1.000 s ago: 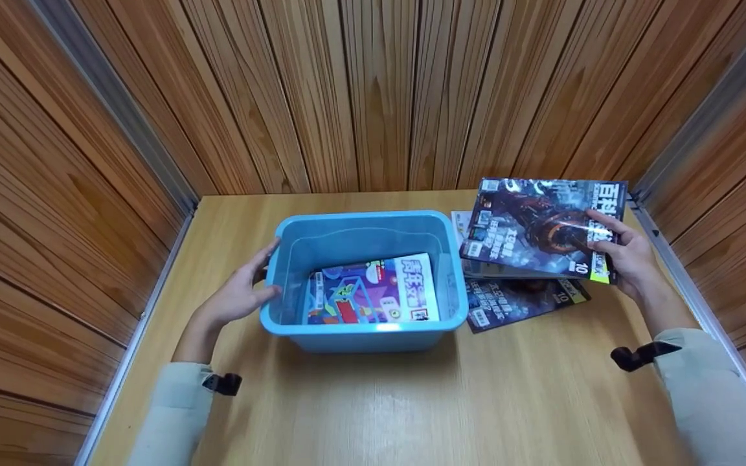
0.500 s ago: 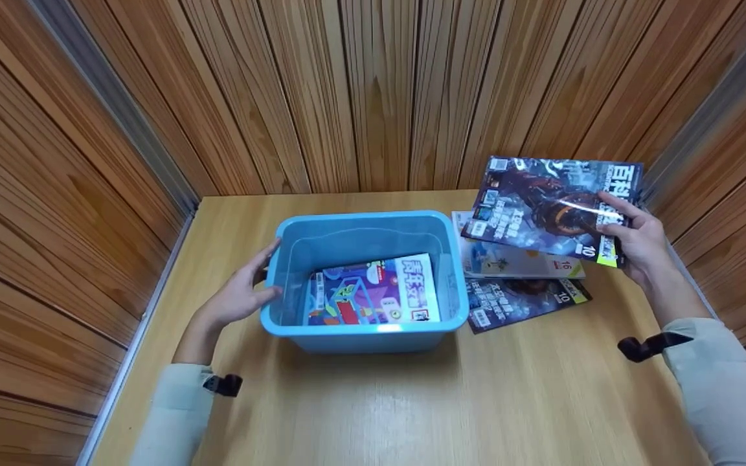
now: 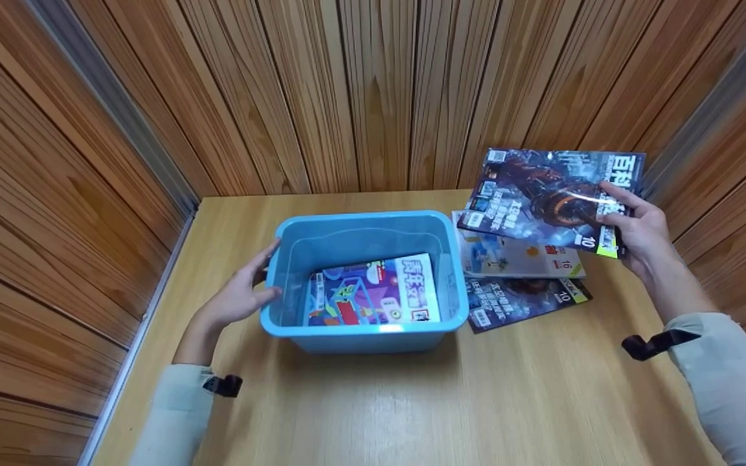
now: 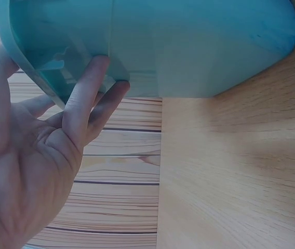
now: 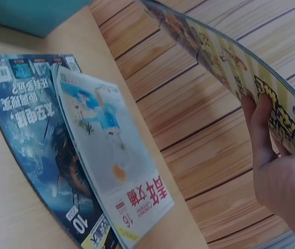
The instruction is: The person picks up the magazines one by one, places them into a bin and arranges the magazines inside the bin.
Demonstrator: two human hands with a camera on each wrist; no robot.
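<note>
Blue plastic forms the storage bin at the middle of a pale wooden worktop, boxed in by walls of vertical wood planks. The person's left hand rests against the bin's left wall, its fingers straight and touching the rim; the left wrist view shows two fingertips pressed to the underside of the lip, with nothing grasped. A brightly coloured magazine lies flat on the bin's floor. To the right of the bin, the right hand grips a dark-covered magazine by its right edge, thumb on top and fingers curled beneath, and holds it tilted in the air above the worktop; the right wrist view shows its underside, printed in yellow. Directly under it, two more magazines lie overlapped on the worktop just beside the bin: a light-covered one on top and a second dark-covered one partly beneath it, its near corner sticking out. Both arms wear pale sleeves with black clips at the wrists.
</note>
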